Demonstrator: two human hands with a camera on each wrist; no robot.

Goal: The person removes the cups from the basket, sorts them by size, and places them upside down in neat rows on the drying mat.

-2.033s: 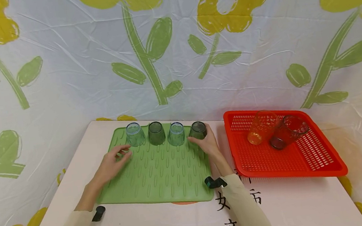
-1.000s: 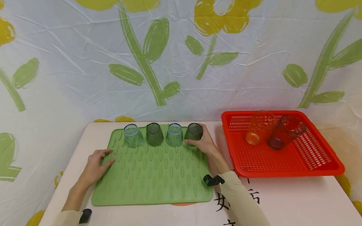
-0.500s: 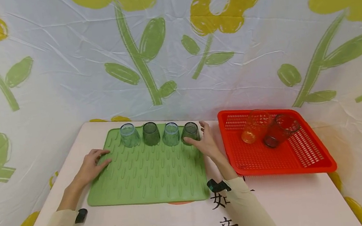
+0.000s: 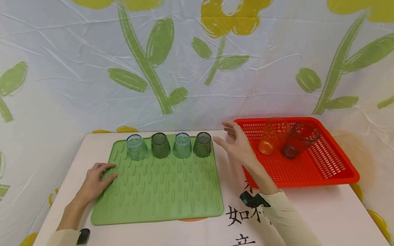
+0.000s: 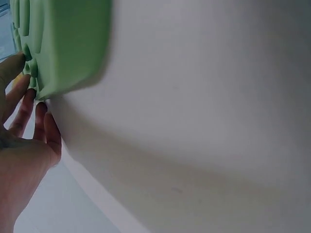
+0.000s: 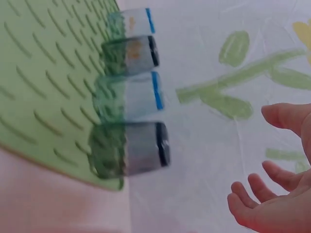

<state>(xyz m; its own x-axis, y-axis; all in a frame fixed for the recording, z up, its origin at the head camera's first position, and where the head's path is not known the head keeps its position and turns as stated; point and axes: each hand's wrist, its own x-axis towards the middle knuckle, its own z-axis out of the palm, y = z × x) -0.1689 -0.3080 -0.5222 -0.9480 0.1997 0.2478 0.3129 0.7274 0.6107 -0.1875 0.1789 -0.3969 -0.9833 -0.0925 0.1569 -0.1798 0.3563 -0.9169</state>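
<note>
Several glasses stand upside down in a row along the back of the green ribbed mat (image 4: 157,187). From the left they run: a blue-rimmed clear glass (image 4: 137,147), a dark grey glass (image 4: 160,145), a second blue-rimmed glass (image 4: 182,145) and a second dark grey glass (image 4: 203,145). My right hand (image 4: 239,146) is in the air between the last dark glass and the red basket (image 4: 296,176), fingers spread around nothing. In the right wrist view, a gap separates those fingers from the glasses. My left hand (image 4: 96,181) rests at the mat's left edge, fingertips on it.
In the basket, at the right of the table (image 4: 152,244), an orange-tinted looking clear glass (image 4: 273,135) and a dark glass (image 4: 299,139) lean at an angle. Behind the table hangs a flower-printed cloth (image 4: 82,91). Black lettering marks the tabletop near my right forearm.
My right hand let go of the rightmost dark glass, leaving it upside down on the mat, and moved right towards the basket. The left hand drew back from the glasses to the mat's left edge.
</note>
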